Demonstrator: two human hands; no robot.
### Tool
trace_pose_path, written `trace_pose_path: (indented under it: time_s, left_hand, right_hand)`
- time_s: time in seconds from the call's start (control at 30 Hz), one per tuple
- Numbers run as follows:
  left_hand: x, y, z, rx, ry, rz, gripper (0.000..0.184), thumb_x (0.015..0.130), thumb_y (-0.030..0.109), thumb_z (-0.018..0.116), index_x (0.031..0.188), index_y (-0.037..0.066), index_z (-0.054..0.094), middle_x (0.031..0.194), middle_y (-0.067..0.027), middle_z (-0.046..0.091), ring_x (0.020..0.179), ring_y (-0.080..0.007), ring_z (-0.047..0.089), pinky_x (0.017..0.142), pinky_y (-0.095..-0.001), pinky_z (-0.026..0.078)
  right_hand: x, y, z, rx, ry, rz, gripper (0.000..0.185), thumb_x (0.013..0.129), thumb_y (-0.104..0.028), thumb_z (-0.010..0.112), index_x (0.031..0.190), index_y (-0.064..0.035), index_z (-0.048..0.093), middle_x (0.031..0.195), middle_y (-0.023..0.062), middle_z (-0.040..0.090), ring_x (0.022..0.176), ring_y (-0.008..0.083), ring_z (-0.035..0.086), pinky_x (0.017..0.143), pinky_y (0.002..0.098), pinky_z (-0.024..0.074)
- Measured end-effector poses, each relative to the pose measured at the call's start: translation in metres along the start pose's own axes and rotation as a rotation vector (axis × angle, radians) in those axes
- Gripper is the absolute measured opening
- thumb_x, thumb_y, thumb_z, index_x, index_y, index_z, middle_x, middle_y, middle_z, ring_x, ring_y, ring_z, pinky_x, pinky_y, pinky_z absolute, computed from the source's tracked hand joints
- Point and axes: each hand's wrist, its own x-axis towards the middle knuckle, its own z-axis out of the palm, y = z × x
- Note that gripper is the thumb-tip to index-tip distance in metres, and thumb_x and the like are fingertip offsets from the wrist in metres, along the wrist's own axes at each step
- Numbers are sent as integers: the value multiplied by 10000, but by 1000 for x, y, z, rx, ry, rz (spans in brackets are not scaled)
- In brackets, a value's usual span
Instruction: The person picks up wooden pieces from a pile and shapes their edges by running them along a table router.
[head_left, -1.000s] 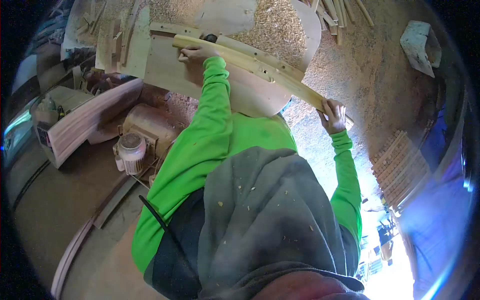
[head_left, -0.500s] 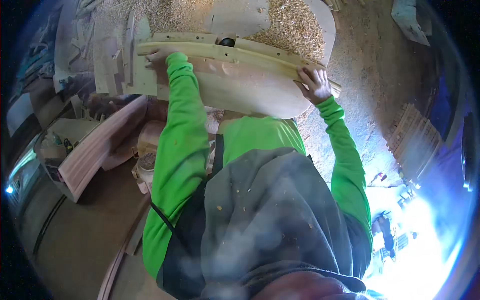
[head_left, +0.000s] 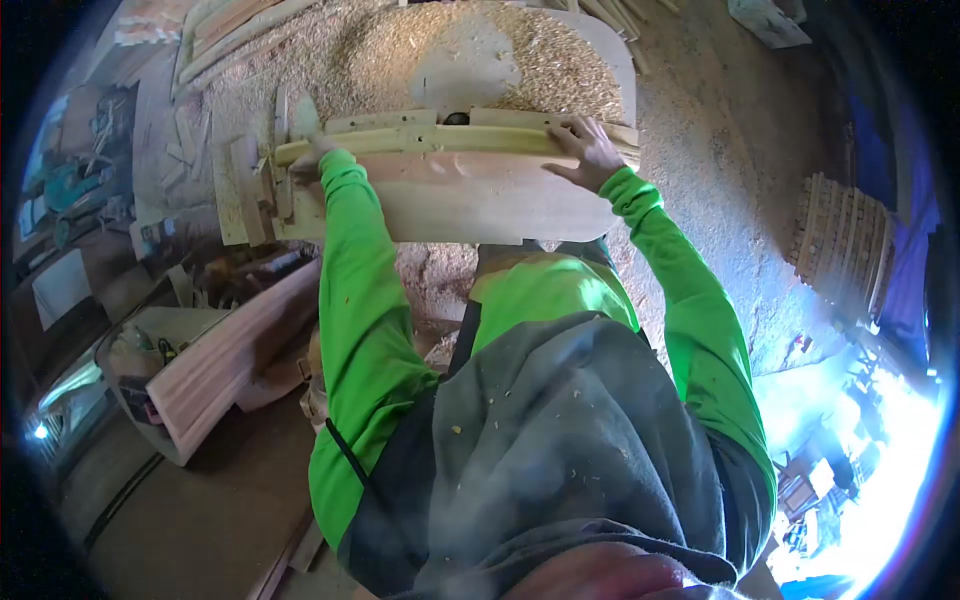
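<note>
A long pale wooden strip [head_left: 480, 141] lies along a wooden fence [head_left: 375, 122] on a smooth wooden worktop [head_left: 455, 205]. Around the strip's left end is my left hand [head_left: 312, 160], closed on it, its fingers partly hidden and blurred. My right hand [head_left: 592, 156] rests over the strip near its right end, with fingers spread and thumb apart. A dark round part [head_left: 457, 118] shows in a gap at the middle of the fence, just behind the strip.
Wood shavings [head_left: 565, 70] lie heaped behind the fence. Offcuts [head_left: 250, 180] sit left of the worktop. A large wooden panel [head_left: 235, 360] leans at the lower left. Slatted wood [head_left: 840, 235] is stacked on the right, and bright light glares lower right.
The view has shifted, so the worktop appears lower. My right hand has moved left along the strip, and its fingers are more spread. My left hand stays at the strip's left end.
</note>
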Motion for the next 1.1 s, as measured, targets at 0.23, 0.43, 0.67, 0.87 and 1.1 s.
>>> trace_pose_path:
  time_s: [0.23,0.43,0.67,0.87,1.1]
  left_hand:
    - [-17,5,-140,-951,-600,-165,381,885,316,687,1103,27,569,916,-100,669,736,-162,631,537,-258,490]
    - [-113,69,-284,-1266,-805,-189,352,962,424,547,987,80,615,819,-31,640,621,-119,593,473,-219,453]
    - [-193,56,-295,-1282,-973,-238,293,953,319,595,1097,64,608,976,-49,676,845,-162,648,755,-304,548]
    - [-303,-2,-239,-874,-923,-258,367,877,272,718,1103,2,614,1014,-99,646,816,-168,622,719,-324,527]
    - [-381,-38,-158,84,-628,391,542,839,393,674,952,-132,602,982,-286,598,936,-399,564,818,-485,468]
  right_hand:
    - [-61,5,-15,-269,-60,105,675,733,-475,739,1230,-57,556,1127,129,526,1107,323,507,935,446,427]
    - [-130,2,-103,-119,130,98,527,703,-261,792,1078,-9,522,1090,157,542,968,351,587,845,447,507]
    - [-213,6,-188,-198,207,231,560,590,-81,849,1080,-30,584,1064,126,610,957,327,621,815,394,532]
    - [-289,51,-216,-306,156,249,482,658,-163,806,1066,-23,591,1015,135,614,933,342,607,828,418,504]
    - [-328,114,-226,-152,19,349,408,698,-177,807,1011,-24,595,987,132,614,895,338,606,795,415,507]
